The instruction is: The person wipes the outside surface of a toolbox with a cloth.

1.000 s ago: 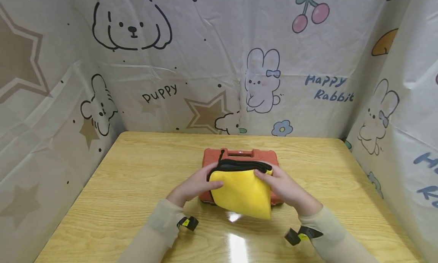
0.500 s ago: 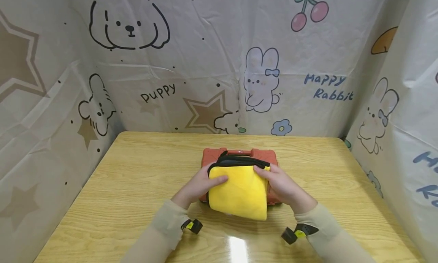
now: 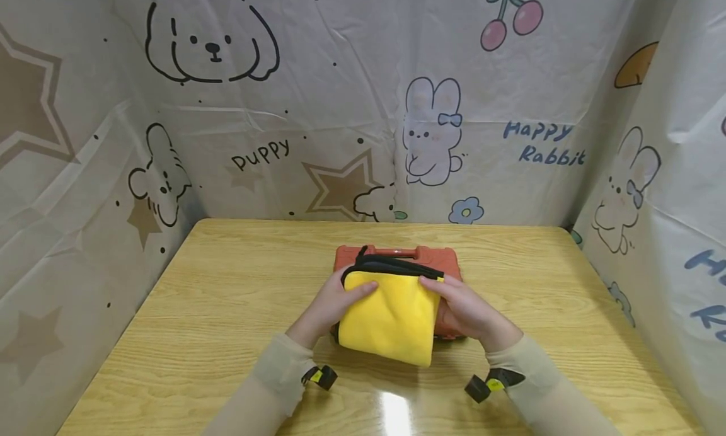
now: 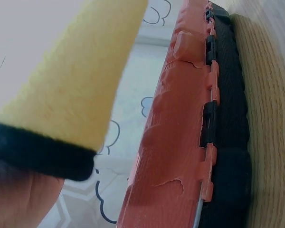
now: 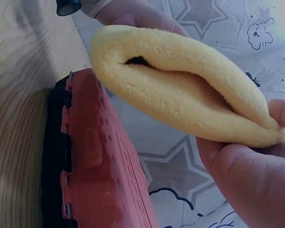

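Observation:
Both hands hold a folded yellow towel (image 3: 388,316) with black edging, raised in front of a red case. At its left side my left hand (image 3: 329,307) grips it, thumb across the yellow face and the other fingers hidden behind. My right hand (image 3: 471,307) pinches the upper right corner, its thumb near the black border. Seen from the right wrist, the towel (image 5: 156,90) shows a doubled, plush fold with a gap between its layers. The left wrist view has the towel's black-edged corner (image 4: 42,152) against the left hand (image 4: 23,199).
The red case (image 3: 437,259) with a moulded handle lies on the wooden table (image 3: 238,278), partly covered by the towel in the head view. Its black base and latches (image 4: 210,123) show from the left wrist. Patterned cloth sheets (image 3: 340,108) enclose the table's back and sides.
The towel has shifted slightly left and up, its lower right corner swinging left. The right hand has moved a little left with it, and the left thumb lies higher on the yellow face.

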Demonstrator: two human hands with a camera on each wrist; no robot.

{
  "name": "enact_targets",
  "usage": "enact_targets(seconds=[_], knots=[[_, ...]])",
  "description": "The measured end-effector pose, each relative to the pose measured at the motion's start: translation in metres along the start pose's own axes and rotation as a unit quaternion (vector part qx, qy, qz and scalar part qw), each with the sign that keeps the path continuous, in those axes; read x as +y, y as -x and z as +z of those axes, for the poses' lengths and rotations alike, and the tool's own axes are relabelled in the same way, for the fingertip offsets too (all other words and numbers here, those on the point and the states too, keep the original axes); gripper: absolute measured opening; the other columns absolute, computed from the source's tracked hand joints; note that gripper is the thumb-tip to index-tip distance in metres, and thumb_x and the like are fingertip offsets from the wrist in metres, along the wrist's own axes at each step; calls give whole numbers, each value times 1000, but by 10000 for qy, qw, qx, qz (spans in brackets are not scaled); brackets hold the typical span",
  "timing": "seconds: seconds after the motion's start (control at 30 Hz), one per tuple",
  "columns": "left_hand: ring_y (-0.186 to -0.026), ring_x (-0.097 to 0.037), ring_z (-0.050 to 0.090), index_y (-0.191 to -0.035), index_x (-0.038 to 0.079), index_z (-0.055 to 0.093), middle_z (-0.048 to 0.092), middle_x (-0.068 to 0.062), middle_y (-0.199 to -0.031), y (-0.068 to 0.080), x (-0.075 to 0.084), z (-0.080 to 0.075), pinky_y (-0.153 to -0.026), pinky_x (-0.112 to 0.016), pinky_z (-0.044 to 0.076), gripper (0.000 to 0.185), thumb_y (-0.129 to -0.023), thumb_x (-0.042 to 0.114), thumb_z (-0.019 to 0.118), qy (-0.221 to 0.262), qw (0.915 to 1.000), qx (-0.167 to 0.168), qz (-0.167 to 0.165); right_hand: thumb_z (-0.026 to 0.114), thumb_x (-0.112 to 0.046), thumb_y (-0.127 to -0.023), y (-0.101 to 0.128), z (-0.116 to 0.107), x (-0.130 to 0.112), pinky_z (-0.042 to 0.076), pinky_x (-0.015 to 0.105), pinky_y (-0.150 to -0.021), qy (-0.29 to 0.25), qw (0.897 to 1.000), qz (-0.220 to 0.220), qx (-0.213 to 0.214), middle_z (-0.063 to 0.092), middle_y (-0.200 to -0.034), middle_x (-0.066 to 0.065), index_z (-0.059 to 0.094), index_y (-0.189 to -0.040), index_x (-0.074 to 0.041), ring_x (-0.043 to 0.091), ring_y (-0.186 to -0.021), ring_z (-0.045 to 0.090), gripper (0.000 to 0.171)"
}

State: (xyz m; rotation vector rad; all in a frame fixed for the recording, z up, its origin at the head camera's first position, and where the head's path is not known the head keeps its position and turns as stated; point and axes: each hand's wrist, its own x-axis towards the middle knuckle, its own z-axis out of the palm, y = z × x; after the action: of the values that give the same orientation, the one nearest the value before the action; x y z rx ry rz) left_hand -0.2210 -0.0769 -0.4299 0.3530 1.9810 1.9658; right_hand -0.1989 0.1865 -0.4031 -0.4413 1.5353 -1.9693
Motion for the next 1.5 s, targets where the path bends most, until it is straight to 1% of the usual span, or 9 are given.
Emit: enact_targets(seconds=[0.2,0.37,0.5,0.63,0.8,1.03,1.17,1.3,1.5], knots=[[-79,-14,68,-139,9,57,70,2,-99,2,-1,0,-75,-30,58,47,-97,24,72,21,9996,291,-61,35,-40,-113,0,-3,2,57,25,-96,264,9994,-207,64,66,-121,-4,42,-143,8,7,-109,65,57],[-85,-15,69,-144,13,55,70,1,-105,6,0,-6,-79,-31,58,50,-98,24,72,214,9985,489,-85,31,-34,-115,-2,-9,4,56,25,-99,1213,9874,-376,939,65,-131,14,39,-147,13,12,-114,67,58],[-86,-16,68,-142,12,53,67,-3,-105,11,9,-18,-78,-32,58,48,-99,26,70,116,9962,858,-68,36,-26,-114,-5,-21,8,52,40,-109,2347,9446,-518,2235,58,-141,27,48,-146,8,31,-124,64,48],[-85,-14,68,-139,9,52,65,-2,-102,14,19,-36,-76,-30,58,44,-101,26,67,-16,9907,1359,52,43,-22,-113,-2,-39,19,50,49,-110,2871,8960,-561,3341,57,-144,23,53,-144,2,37,-130,59,41],[-84,-13,66,-141,12,50,64,-1,-104,18,28,-60,-76,-28,57,47,-102,32,67,-416,9797,1962,11,42,-18,-112,1,-58,32,43,53,-115,3054,8746,-287,3755,40,-158,23,39,-155,1,39,-143,44,47],[-85,-12,61,-139,10,52,61,-5,-105,24,37,-86,-75,-23,53,49,-102,41,63,-1148,9575,2642,-130,37,-24,-113,-2,-76,46,19,55,-128,3075,8882,371,3394,10,-171,24,6,-164,1,44,-157,13,65],[-82,-13,61,-138,9,54,62,-9,-105,25,41,-95,-71,-23,54,51,-102,45,61,-1704,9431,2854,-129,32,-28,-114,-6,-80,51,10,51,-130,2844,9027,587,3174,3,-173,19,-1,-164,-1,40,-159,7,66],[-78,-13,61,-133,7,57,63,-12,-103,23,46,-103,-67,-21,53,48,-102,43,63,-2183,9268,3057,48,28,-32,-114,-8,-83,56,4,51,-131,2875,9047,759,3051,-2,-173,16,-3,-164,-3,36,-160,0,66],[-70,-20,56,-113,2,57,62,-14,-90,13,45,-112,-60,-27,47,36,-102,36,65,-3098,8886,3348,482,27,-31,-114,-9,-84,61,1,53,-130,2985,9012,869,3020,-5,-173,16,-2,-165,-3,36,-160,-5,64]])
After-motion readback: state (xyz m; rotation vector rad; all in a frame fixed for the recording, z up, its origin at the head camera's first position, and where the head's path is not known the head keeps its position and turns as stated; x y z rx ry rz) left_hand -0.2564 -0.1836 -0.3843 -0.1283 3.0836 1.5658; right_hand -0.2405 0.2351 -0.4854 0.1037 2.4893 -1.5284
